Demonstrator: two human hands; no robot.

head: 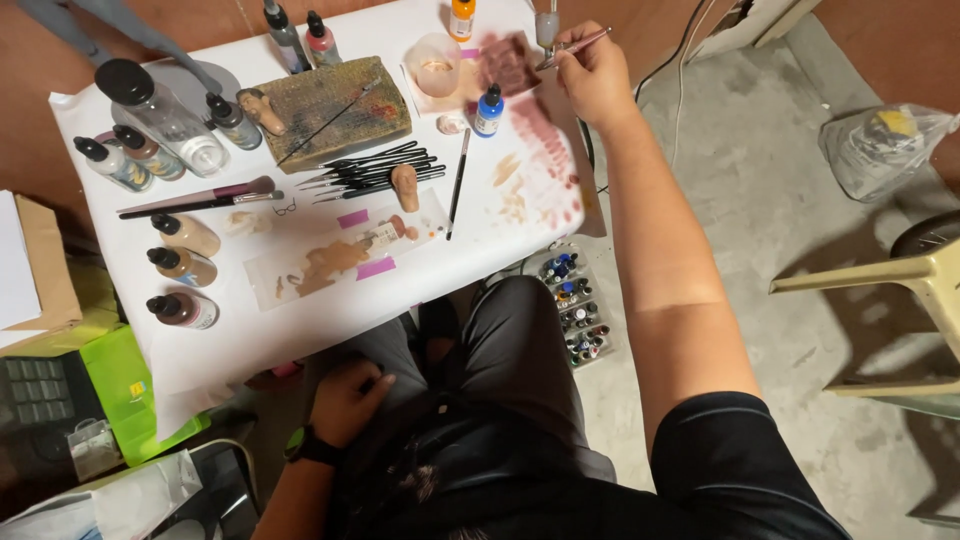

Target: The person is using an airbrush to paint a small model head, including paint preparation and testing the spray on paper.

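Note:
My right hand (597, 72) reaches to the far right corner of the paper-covered table (250, 340) and grips a slim metal airbrush (572, 47). Its tip points left toward a reddish paint-stained patch (507, 60). My left hand (347, 397) rests on my thigh below the table edge, fingers loosely curled, holding nothing; a dark watch (312, 447) is on its wrist. A small flesh-coloured figure head (405, 186) lies beside a row of thin black brushes (372, 170). A blue-capped paint bottle (488, 110) and a clear plastic cup (435, 64) stand close to the right hand.
Several dropper paint bottles (180, 268) line the table's left side. A stained rectangular sponge block (330, 108) holds another small head. A tray of small paint pots (577, 306) sits on the floor by my knee. A pale plastic chair (900, 300) stands at right, boxes at left.

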